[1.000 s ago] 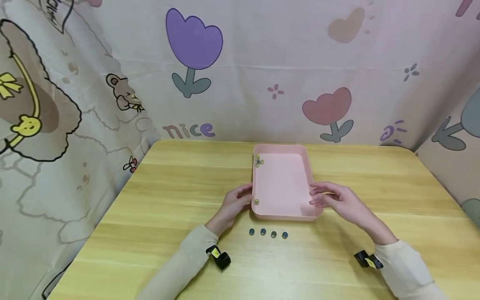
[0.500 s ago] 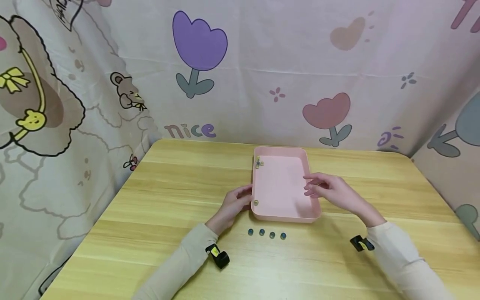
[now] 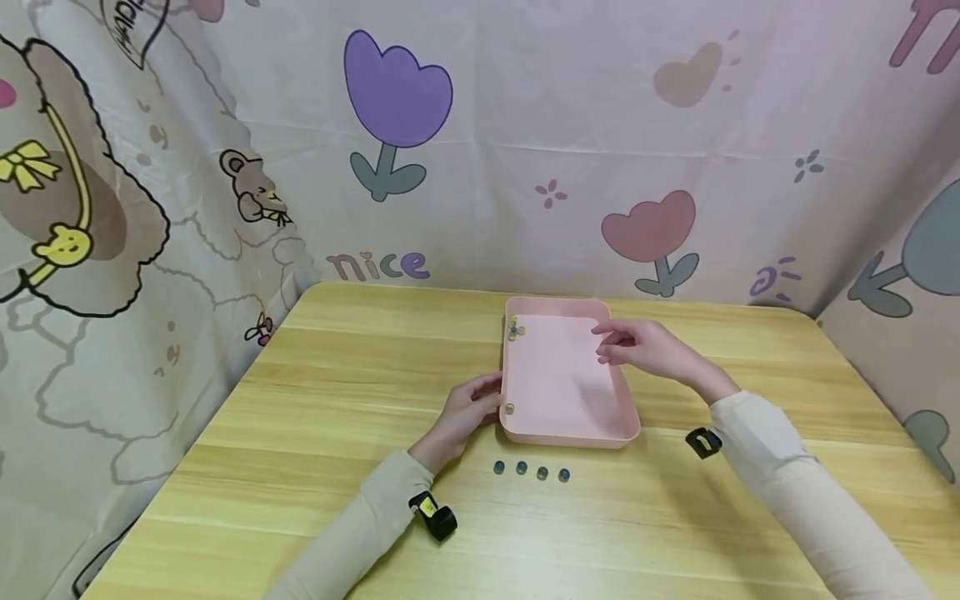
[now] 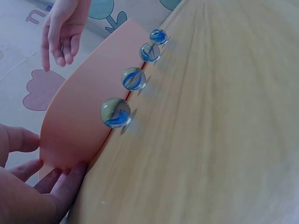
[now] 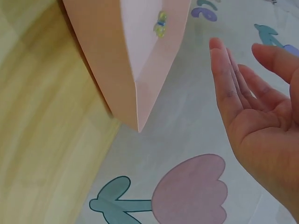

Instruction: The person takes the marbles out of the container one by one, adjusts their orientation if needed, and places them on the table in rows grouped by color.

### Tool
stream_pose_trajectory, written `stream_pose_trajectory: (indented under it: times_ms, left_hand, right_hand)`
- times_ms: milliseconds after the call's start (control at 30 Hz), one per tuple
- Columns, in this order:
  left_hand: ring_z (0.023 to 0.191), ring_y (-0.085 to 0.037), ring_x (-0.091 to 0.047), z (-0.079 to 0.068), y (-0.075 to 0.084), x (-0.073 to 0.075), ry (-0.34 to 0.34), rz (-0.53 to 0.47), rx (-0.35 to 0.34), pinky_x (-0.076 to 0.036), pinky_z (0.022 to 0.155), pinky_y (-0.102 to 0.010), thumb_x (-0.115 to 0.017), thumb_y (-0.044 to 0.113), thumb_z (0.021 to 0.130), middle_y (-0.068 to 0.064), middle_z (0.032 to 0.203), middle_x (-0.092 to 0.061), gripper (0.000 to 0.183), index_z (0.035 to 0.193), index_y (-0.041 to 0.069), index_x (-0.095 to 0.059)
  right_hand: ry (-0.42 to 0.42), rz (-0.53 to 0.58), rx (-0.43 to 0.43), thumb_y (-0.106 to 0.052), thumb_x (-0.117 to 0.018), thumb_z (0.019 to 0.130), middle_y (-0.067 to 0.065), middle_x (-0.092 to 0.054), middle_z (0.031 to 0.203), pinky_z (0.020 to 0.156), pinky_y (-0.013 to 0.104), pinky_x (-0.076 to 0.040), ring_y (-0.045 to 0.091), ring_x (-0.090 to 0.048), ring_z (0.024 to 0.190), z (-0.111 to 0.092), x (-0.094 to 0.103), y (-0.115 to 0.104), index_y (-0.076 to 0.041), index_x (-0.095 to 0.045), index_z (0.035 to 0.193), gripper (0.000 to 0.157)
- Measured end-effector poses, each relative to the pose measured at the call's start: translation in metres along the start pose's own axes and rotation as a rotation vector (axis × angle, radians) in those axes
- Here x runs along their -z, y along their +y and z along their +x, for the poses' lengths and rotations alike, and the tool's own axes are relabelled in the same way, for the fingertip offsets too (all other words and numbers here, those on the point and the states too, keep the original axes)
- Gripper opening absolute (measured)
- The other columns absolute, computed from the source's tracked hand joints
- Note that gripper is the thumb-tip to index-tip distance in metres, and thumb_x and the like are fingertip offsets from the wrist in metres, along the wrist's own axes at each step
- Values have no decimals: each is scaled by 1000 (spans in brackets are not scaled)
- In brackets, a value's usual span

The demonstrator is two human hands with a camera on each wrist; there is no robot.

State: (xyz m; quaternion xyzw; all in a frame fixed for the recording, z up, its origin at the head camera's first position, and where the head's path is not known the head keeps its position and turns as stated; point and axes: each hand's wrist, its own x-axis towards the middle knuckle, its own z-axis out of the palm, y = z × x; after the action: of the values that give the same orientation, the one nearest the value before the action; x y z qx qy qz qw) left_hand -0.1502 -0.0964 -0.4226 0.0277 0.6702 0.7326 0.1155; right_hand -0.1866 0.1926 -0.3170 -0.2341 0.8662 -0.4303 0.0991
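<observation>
A pink rectangular tray (image 3: 566,379) lies on the wooden table. My left hand (image 3: 461,415) rests at its near left side, with loosely bent fingertips touching the outer wall, as the left wrist view shows. Over the tray's right rim hovers my right hand (image 3: 651,350), its fingers loosely spread and holding nothing. Inside the tray, a small cluster of yellowish and blue marbles (image 3: 515,330) sits by the far left wall. A single yellowish marble (image 3: 510,408) lies at the near left corner. Several clear glass marbles with blue swirls (image 4: 116,112) line up in front of the tray.
The table (image 3: 360,367) meets a printed cloth backdrop (image 3: 495,167) behind the tray, and more cloth hangs at both sides. A black wrist camera (image 3: 435,517) sits on my left sleeve, another black camera (image 3: 703,442) on my right.
My right hand has moved from the tray's near right side up and toward its far end, over the right rim. The left hand and the marbles have stayed in place.
</observation>
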Motion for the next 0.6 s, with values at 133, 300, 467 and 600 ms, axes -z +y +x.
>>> stream_pose_trajectory:
  times_ms: [133, 300, 467, 600]
  left_hand:
    - [117, -33, -53, 0, 0, 0, -3, 3, 1, -54, 90, -37, -55, 1, 95, -23, 135, -50, 45, 139, -5, -47]
    - [115, -31, -54, 1, -1, 0, 1, 11, 5, -54, 89, -36, -55, 0, 94, -22, 133, -51, 44, 138, -4, -48]
    - [114, -31, -54, 1, -3, 2, 2, 10, 11, -54, 89, -36, -55, 0, 94, -22, 133, -51, 45, 138, -4, -47]
    - [116, -32, -54, 1, -3, 1, -2, 2, 9, -53, 91, -37, -55, 0, 95, -22, 134, -51, 45, 138, -4, -47]
  right_hand:
    - [-22, -77, -23, -4, -58, 94, 16, -67, 98, 84, 42, -56, 28, -67, 91, 14, 5, 0, 11, -52, 127, 36]
    - [11, -37, -69, -11, -60, 95, 16, -68, 102, 87, 40, -55, 23, -67, 91, 27, 6, -1, 7, -51, 132, 41]
    - [52, 54, -96, -15, -61, 96, 18, -67, 110, 87, 36, -55, 25, -67, 96, 41, 0, 2, 5, -51, 134, 44]
    - [77, 63, -116, -14, -60, 96, 19, -67, 109, 91, 42, -53, 25, -66, 94, 53, -3, 2, 5, -53, 131, 40]
